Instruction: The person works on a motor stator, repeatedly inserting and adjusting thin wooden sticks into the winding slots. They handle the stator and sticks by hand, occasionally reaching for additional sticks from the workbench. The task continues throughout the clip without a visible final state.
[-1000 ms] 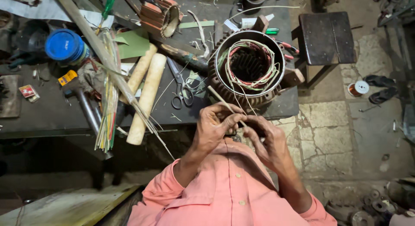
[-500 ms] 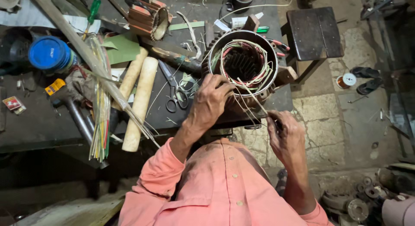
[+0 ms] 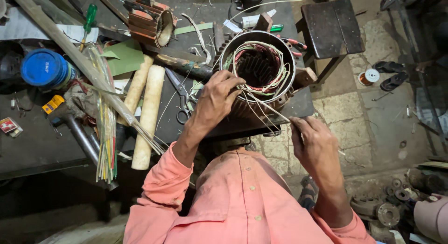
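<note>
1. While the left hand [image 3: 218, 97] rests on the near rim of the motor stator [image 3: 257, 69], fingers curled over the coil windings [image 3: 275, 83], the right hand [image 3: 313, 143] is closed in a pinch on a thin lead wire [image 3: 268, 108] drawn taut from the coils toward the body. Too hard a pull could snap that lead or drag a turn out of its slot.
2. Several loose leads fan out between the two hands, close together. They could cross or tangle, and I judge the wrong one could easily be picked.
3. The stator stands at the front edge of the dark workbench [image 3: 42, 150], partly over the drop to the stone floor. A tug toward the body could tip or slide it off if the left hand eases its hold.
4. Scissors [image 3: 179, 97] lie just beside the left forearm, with two pale rolled tubes [image 3: 147, 115] and a bundle of coloured sleeving [image 3: 106, 127] further left. An elbow sweep could knock them down.
5. The winding's bare enamel could be scraped against the metal rim.
</note>
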